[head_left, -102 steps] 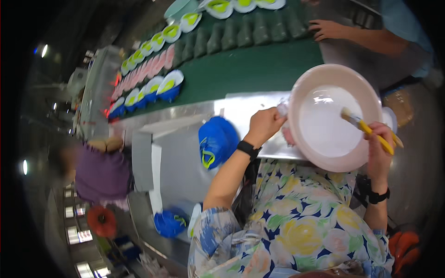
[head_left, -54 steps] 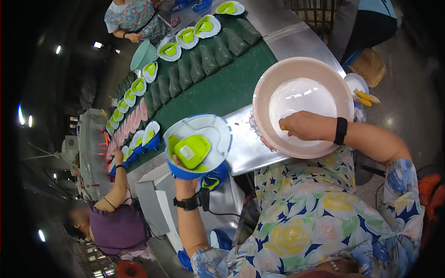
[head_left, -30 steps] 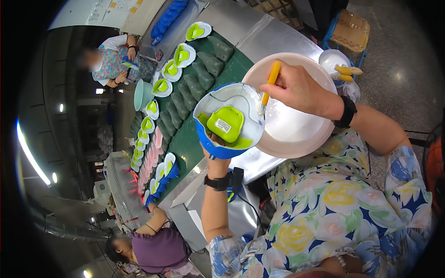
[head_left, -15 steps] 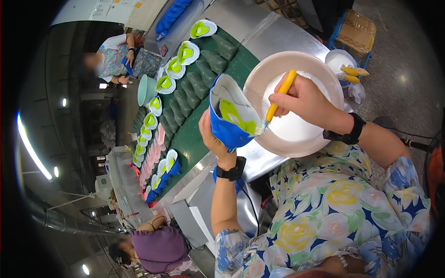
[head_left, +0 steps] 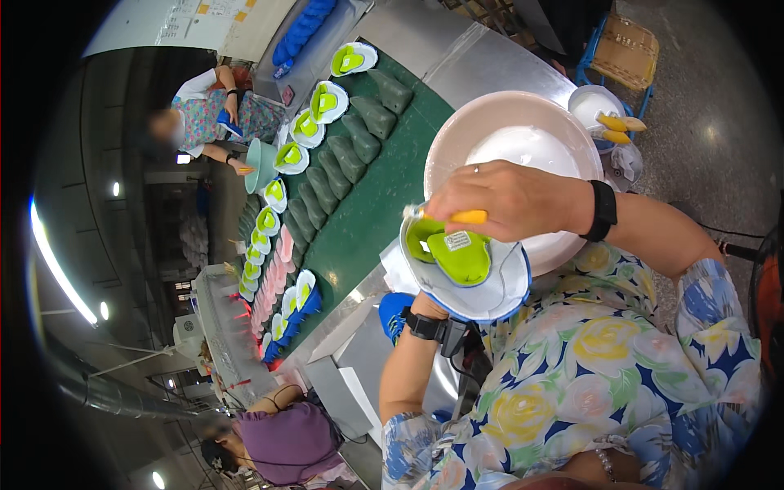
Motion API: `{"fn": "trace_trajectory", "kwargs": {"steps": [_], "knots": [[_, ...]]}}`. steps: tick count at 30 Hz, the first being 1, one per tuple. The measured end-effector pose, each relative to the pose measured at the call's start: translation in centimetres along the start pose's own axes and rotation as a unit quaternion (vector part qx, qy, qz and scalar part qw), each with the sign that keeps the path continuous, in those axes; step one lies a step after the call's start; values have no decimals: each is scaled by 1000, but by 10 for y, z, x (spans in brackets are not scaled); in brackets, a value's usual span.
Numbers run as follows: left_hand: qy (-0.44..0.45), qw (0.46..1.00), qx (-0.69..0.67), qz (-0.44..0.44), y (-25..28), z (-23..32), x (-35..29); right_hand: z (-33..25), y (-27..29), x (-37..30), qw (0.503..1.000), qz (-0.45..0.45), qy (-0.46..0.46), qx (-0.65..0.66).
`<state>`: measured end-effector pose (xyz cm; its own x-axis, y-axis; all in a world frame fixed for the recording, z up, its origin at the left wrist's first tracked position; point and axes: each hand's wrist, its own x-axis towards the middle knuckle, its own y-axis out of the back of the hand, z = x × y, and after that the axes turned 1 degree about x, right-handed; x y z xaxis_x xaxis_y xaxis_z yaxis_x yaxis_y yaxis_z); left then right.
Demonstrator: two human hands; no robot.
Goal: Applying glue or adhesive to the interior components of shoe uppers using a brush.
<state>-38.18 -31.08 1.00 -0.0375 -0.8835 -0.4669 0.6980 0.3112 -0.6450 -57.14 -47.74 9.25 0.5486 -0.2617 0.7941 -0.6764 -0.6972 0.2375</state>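
Note:
My left hand (head_left: 429,307) holds a shoe upper (head_left: 500,292) from beneath, most of its fingers hidden by it. The upper is blue outside with a white lining and lime-green inside, its opening turned up toward me. Over its far edge, my right hand (head_left: 514,198) is closed round a brush (head_left: 467,216) with a yellow handle. The bristle end, whitish, touches or hovers just at the upper's left rim; I cannot tell which. Right behind stands a pale pink basin (head_left: 438,155) of white liquid (head_left: 523,151), partly covered by my right hand and forearm.
A green conveyor belt (head_left: 371,216) carries dark grey-green foot-shaped forms (head_left: 349,159), pink pieces (head_left: 273,278) and several uppers (head_left: 354,59). Beyond the basin are a small bucket (head_left: 590,104) with yellow-handled brushes and a stool (head_left: 625,49). Co-workers (head_left: 286,433) sit along the belt.
The upper has come down and nearer to me, tipped so its inside faces up. My right hand and brush have moved left, from its near right edge to its left rim.

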Motion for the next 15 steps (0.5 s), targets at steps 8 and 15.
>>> {"fn": "trace_trajectory", "kwargs": {"steps": [8,15], "knots": [[-50,998,11,31,-14,13,-6,14,20,-14,980,-21,-200,2],[-141,988,54,40,-12,35,-5,4,35,-10,970,-41,-238,5]]}}
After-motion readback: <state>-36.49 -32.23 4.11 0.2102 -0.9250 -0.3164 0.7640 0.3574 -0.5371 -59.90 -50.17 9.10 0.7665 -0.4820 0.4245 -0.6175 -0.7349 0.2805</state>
